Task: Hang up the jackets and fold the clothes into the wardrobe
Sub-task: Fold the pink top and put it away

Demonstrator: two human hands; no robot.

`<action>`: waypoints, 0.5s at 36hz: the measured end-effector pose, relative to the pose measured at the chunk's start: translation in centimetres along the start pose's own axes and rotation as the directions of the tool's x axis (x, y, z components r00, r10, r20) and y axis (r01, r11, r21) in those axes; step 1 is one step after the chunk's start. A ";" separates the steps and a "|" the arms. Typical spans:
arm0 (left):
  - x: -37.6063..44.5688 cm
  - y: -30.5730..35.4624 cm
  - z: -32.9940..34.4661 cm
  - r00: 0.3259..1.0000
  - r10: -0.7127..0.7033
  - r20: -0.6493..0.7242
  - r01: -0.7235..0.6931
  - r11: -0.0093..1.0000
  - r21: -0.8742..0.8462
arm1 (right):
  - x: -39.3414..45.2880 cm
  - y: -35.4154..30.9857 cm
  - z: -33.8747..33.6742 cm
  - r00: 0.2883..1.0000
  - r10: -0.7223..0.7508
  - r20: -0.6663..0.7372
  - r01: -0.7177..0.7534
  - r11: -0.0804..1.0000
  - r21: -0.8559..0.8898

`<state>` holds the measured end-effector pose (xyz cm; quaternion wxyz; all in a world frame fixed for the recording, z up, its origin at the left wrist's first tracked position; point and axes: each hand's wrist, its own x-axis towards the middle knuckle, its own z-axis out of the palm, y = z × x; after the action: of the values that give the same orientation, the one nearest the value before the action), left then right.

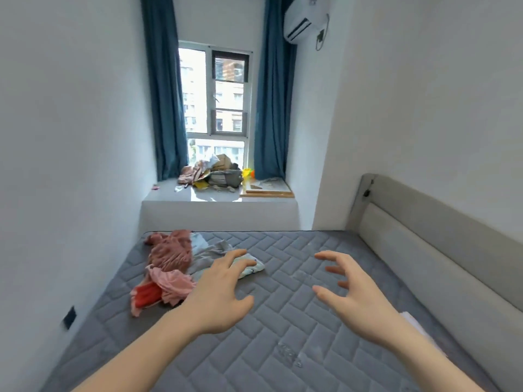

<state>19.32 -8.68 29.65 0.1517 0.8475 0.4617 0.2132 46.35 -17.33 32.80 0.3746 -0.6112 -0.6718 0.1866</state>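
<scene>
Both hands were held out over the grey quilted mattress, fingers spread and nothing gripped: the left hand was stretched toward the pale printed garment, its fingertips at or over that cloth, while the right hand hovered well apart over bare quilting. The clothes pile was strung near to far along the mattress's left side, nearer the left hand. No readable writing or brand was made out, and the wardrobe was not in view.

Daylight is pouring through the window, blowing out its left panes and glaring off the sill. The wide lens is bowing walls at the edges; both hands are casting only faint shadows, slightly soft.
</scene>
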 end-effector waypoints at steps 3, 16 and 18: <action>-1.6 -3.5 -0.2 0.992 -0.127 -0.011 0.128 0.991 0.028 | 3.1 0.3 3.3 0.993 -0.045 0.108 0.042 0.999 0.035; -8.3 -14.0 0.4 0.811 -0.585 -0.001 0.584 0.808 0.074 | 12.8 2.3 16.8 0.870 -0.158 0.467 0.082 0.980 0.179; -9.0 -14.9 0.6 0.778 -0.628 0.002 0.627 0.776 0.068 | 13.7 2.4 18.9 0.844 -0.151 0.515 0.067 0.982 0.179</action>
<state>4.57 -8.43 20.41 0.1926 0.6524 0.7222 0.1254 34.49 0.18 22.61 0.2323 -0.4666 -0.7659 0.3763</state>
